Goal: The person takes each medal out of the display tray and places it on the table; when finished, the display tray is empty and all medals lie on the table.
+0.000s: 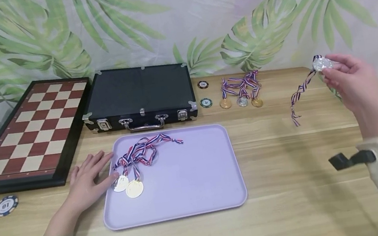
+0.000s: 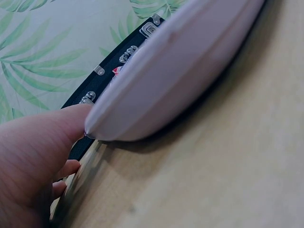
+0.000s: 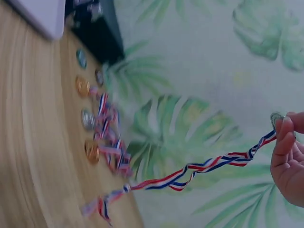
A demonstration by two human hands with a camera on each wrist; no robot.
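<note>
Medal (image 1: 322,64) sits pinched in right hand (image 1: 353,76), raised above table (image 1: 286,193); ribbon (image 1: 302,88) hangs | left hand (image 1: 87,184) low, fingers loosely spread, thumb at left edge of tray (image 1: 192,190)

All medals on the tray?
No, two medals lie on the tray, three medals beside the black case, and the right hand holds a silver medal.

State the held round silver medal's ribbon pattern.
The twisted fabric ribbon has red, white and blue stripes, clearest in the right wrist view.
</note>
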